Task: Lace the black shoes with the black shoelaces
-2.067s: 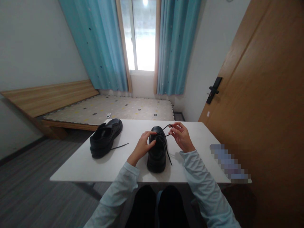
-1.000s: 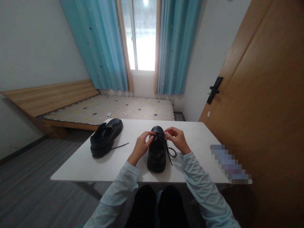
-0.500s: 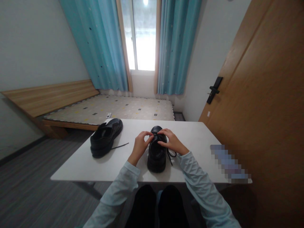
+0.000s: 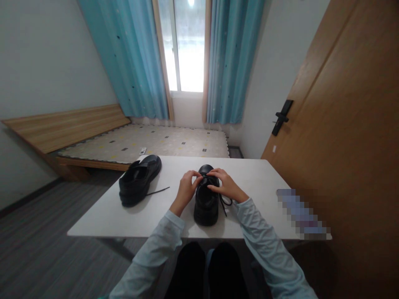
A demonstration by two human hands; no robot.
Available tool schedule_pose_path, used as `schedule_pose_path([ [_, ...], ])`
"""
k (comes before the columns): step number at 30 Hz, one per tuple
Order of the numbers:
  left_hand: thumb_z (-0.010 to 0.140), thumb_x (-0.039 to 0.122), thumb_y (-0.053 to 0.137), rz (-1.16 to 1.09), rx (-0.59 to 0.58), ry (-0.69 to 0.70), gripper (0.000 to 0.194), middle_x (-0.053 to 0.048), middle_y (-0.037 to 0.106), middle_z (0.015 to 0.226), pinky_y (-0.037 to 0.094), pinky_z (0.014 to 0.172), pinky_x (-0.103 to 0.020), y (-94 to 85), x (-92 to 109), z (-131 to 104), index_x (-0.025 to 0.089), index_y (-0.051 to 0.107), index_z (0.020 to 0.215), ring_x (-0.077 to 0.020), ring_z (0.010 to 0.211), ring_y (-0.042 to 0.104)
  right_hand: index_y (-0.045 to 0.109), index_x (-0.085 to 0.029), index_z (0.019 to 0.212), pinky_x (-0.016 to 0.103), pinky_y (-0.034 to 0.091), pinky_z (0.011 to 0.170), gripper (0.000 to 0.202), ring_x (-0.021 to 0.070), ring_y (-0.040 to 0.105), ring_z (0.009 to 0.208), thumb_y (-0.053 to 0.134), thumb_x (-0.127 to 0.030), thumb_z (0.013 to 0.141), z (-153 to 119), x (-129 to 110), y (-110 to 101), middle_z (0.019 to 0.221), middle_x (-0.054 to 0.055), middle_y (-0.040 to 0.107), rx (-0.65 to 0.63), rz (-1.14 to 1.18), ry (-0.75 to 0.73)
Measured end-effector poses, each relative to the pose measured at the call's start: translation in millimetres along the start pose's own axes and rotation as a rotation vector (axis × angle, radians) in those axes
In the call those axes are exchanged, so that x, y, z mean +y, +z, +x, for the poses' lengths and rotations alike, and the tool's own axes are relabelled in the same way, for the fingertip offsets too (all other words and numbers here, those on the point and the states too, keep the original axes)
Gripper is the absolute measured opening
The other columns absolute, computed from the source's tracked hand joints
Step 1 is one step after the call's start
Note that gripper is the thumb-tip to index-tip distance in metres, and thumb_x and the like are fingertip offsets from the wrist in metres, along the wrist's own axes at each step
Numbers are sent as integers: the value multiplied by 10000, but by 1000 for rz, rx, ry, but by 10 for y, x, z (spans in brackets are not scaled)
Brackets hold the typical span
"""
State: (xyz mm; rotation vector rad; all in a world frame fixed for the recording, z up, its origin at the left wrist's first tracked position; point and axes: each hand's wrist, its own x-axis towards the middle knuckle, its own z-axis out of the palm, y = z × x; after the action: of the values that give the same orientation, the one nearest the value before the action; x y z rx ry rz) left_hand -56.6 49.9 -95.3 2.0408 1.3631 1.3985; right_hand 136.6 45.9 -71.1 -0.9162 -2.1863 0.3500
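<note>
A black lace-up shoe (image 4: pixel 206 214) stands at the near middle of the white table, its toe pointing away from me. From the left, my left hand (image 4: pixel 188 187) reaches to the lacing, thumb and fingertips closed in a pinch on what looks like the shoelace. My right hand (image 4: pixel 227 186) grips the upper from the right, fingers over the lacing and thumb by the tongue. Beside the shoe a loose black shoelace (image 4: pixel 225 202) trails on the right. The lace holes are mostly hidden by my fingers.
Another black shoe (image 4: pixel 134 192) stands at the table's left, with a shoelace end (image 4: pixel 158 191) stretched out beside it. A blurred flat item (image 4: pixel 301 214) lies at the right edge of the white table (image 4: pixel 255 224). Beyond are a bed (image 4: pixel 162 143) and a wooden door (image 4: pixel 349 124).
Almost nothing differs. Both hands stay at the lacing, with only slight finger movement and a tiny shift of the whole view.
</note>
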Motion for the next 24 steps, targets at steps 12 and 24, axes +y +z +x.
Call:
schedule_pose_path([
  [12,861,246,499,-86,-24,-14,81,-25,598,803,455,798,-344,28,35,-9,194,514,801,-181,811,573,586,-163,1148,463,411,992,442,264,513,1120,704,-301,744,-2,14,6,1146,132,560,-1,-9,24],
  [24,721,158,561,-322,-72,-36,118,25,496,757,420,720,-273,17,110,-10,190,482,802,-129,724,491,593,-170,1147,453,424,974,436,255,519,1090,705,-303,747,2,21,0,1118,120,567,-4,-3,10],
])
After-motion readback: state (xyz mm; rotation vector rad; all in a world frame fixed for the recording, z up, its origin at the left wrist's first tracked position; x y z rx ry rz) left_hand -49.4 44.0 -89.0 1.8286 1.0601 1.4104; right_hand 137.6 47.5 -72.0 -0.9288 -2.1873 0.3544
